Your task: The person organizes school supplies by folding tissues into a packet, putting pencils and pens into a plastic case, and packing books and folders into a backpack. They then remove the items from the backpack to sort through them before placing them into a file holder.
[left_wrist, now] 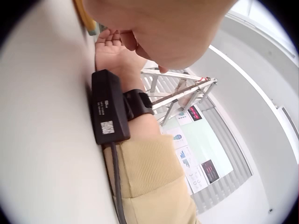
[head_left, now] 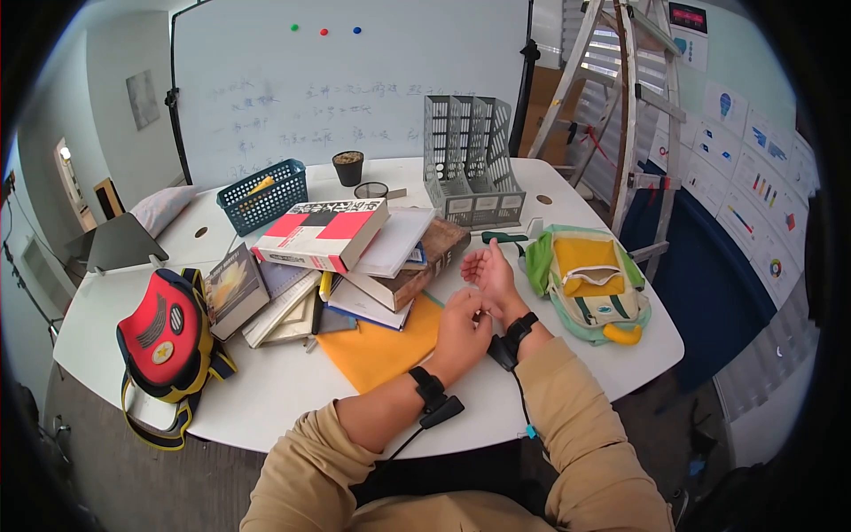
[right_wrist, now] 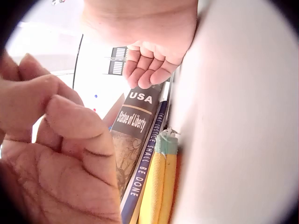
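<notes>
My left hand (head_left: 463,326) is close against the base of my right hand (head_left: 498,282), over the front of the white table (head_left: 567,372). Its fingers are loosely curled with nothing between them, as the right wrist view shows. The right hand lies palm up, fingers slightly bent, and holds nothing. Just beyond the hands is a pile of books: a thick brown "Statue of Liberty" book (right_wrist: 135,119), a blue-spined book (right_wrist: 150,161) and, on top, a red-and-white book (head_left: 324,232). An orange-yellow envelope (head_left: 377,352) lies partly under the pile.
A red backpack (head_left: 168,324) stands at the left, a cream and green backpack (head_left: 596,306) at the right. Behind are a teal basket (head_left: 263,202), a potted plant (head_left: 348,168) and a grey file rack (head_left: 479,182). A ladder (head_left: 629,115) stands beyond the table.
</notes>
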Motion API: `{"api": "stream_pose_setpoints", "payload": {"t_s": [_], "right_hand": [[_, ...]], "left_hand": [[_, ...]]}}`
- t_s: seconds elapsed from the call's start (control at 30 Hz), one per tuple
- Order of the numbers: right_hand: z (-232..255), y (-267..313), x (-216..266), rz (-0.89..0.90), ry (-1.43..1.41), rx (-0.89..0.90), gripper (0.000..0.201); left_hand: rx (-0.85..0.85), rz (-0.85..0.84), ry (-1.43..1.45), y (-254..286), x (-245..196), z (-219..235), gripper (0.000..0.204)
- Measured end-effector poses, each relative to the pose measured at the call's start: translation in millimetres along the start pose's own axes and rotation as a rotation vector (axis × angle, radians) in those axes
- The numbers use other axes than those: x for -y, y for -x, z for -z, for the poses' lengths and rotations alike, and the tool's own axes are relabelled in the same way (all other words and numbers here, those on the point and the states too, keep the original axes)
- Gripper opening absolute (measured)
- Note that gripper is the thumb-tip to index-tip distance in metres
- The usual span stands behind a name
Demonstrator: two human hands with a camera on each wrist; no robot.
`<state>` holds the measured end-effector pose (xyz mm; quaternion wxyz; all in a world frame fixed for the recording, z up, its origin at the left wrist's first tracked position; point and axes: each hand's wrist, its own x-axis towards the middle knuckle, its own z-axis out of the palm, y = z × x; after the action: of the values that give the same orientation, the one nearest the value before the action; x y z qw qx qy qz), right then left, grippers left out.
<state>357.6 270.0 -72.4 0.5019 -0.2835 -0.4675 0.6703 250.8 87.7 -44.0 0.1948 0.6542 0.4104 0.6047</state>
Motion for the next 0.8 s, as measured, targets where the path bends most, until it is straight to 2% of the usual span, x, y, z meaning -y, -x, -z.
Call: {"api": "stream_pose_setpoints", "payload": {"t_s": [0.13, 0.2, 0.27, 0.37, 0.43, 0.63, 0.7, 0.73, 0.8], "right_hand": [[1.6, 1.1, 1.3, -0.010, -0.008, -0.008, 0.079], [1.8, 2.6, 2.4, -0.001, -0.010, -0.011, 0.079], [1.1, 4.3, 2.8, 0.010, -0.007, -0.007, 0.079], [0.9, 3.4, 2.7, 0.001, 0.021, -0.015, 0.079], [1.3, 4.5, 0.8, 0.017, 0.018, -0.004, 0.078], [0.0, 5.9, -0.7, 0.022, 0.027, -0.008, 0.078], [2.5, 2.4, -0.7, 0.008, 0.017, -0.014, 0.079], [2.0, 2.6, 0.5, -0.002, 0.010, -0.015, 0.079], [0.9, 4.7, 1.5, 0.006, 0.019, -0.018, 0.078]], "left_hand": [[-0.002, 0.040, 0.096, -3.3, -27.5, 12.0, 0.021], [-0.017, 0.024, 0.069, -6.1, -53.6, 34.4, 0.023], [-0.033, 0.000, 0.041, -7.1, -60.7, 65.3, 0.026], [-0.029, -0.065, -0.143, -5.7, -71.6, 134.5, 0.028], [-0.123, -0.061, -0.344, 1.6, -65.6, 188.1, 0.036], [-0.343, 0.147, -0.630, 44.7, -53.3, 355.4, 0.045], [-0.398, 0.223, -0.652, 69.2, -36.6, 405.6, 0.048], [-0.421, 0.278, -0.607, 80.5, -33.0, 421.5, 0.049], [-0.364, 0.308, -0.720, 101.2, -25.8, 444.8, 0.050]]}}
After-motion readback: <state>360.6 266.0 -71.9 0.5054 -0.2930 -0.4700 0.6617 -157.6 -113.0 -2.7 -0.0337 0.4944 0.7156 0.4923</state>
